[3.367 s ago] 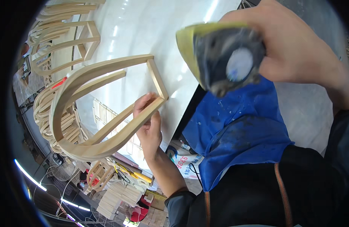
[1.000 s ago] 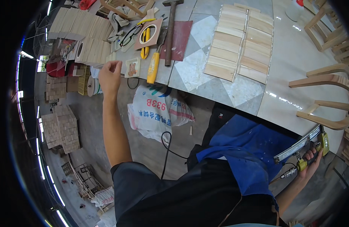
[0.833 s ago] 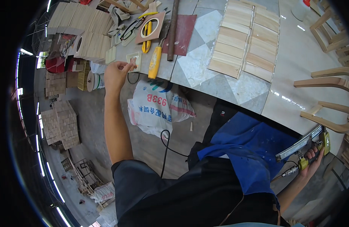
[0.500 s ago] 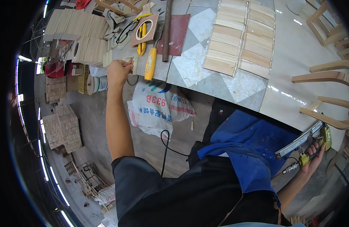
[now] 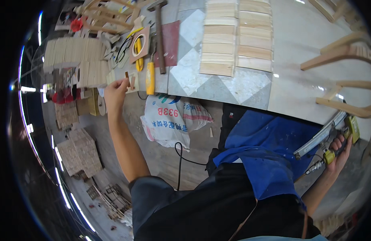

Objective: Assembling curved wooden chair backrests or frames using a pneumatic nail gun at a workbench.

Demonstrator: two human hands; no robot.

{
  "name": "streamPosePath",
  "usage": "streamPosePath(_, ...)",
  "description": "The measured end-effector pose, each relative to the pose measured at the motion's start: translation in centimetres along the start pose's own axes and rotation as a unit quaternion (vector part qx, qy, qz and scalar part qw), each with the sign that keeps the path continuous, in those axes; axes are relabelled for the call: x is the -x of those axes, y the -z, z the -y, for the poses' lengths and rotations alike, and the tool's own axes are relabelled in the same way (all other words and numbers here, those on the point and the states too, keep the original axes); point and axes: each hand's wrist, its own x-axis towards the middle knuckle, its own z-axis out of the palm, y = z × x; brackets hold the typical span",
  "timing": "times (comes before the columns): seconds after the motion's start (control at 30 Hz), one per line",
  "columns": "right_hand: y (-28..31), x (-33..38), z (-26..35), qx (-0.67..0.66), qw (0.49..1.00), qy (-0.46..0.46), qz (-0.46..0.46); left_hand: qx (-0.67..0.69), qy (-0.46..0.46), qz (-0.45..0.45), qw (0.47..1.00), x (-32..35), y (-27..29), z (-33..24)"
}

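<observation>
- Out at the table's (image 5: 292,94) near left edge, the left hand (image 5: 116,95) has thumb and fingertips in a narrow pinch on a small brown strip (image 5: 127,75), its lower end covered by the fingers.
- Right beside it sits a pale tray (image 5: 136,80), partly hidden by that hand, more brown showing inside.
- Across to the right hand (image 5: 341,154): it's wrapped around the grip of a yellow-green pneumatic stapler (image 5: 354,127), the long silver magazine slanting toward the blue apron (image 5: 269,160).
- Whether the stapler touches the table or the curved wooden frame (image 5: 346,107) just beyond is hard to tell.
- Up left, a holed board (image 5: 144,52) covers part of a yellow utility knife (image 5: 138,63).
- And there's open room: bare tabletop between slat panels (image 5: 219,44) and wooden frame, with the front edge uncluttered from chisel (image 5: 150,80) to stapler.
</observation>
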Motion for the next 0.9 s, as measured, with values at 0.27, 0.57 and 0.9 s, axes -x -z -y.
streamPosePath(0.27, -1.6, 0.3, -0.7, 0.037, 0.996, -0.079, -0.024, 0.431, -0.078, 0.309, 0.844, 13.7, -5.9, -13.7)
streamPosePath(0.57, 0.3, 0.1, -1.5, -0.065, 0.995, -0.037, 0.06, 0.417, -0.094, 0.504, 0.75, 24.6, -14.4, -25.7)
streamPosePath(0.9, -0.6, 0.6, -0.2, -0.143, 0.987, -0.073, -0.003, 0.351, -0.129, 0.524, 0.765, 31.3, -18.0, -31.7)
